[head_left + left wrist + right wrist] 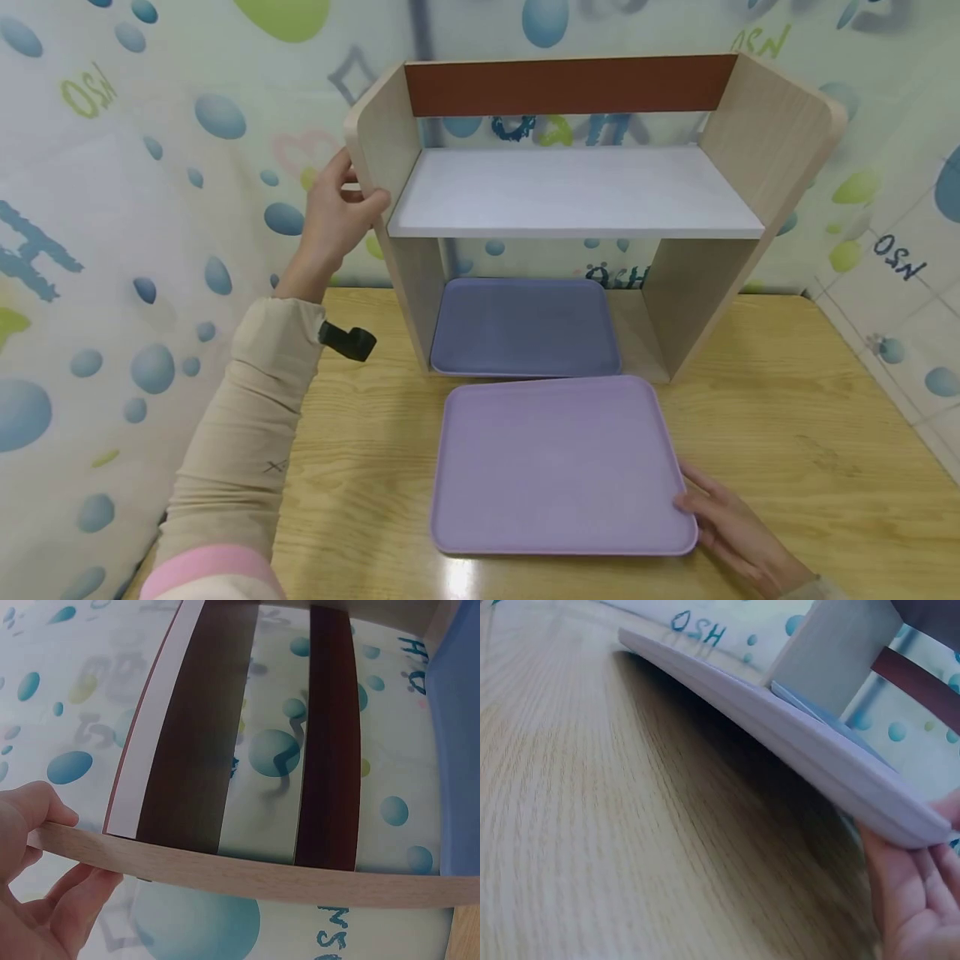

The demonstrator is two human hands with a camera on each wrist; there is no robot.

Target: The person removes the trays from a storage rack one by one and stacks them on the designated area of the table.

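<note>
Left hand (pixel 337 212) grips the left side panel of the wooden shelf unit (pixel 772 142), thumb in front on the panel edge, fingers curled round behind; left wrist view shows the thumb (pixel 37 810) pressed on that edge. Right hand (pixel 731 529) holds the lilac tray (pixel 558 462) at its near right corner, fingers under the rim w/ that edge lifted slightly off the wooden table (pixel 810 417); thumb not clearly seen. Tray sits in front of the shelf unit, far edge just at its opening. A 2nd, bluer tray (pixel 525 325) lies inside the lower compartment, under the white shelf board (pixel 577 192), filling most of that space. Bubble-print curtain (pixel 112 208) behind & to the left
</note>
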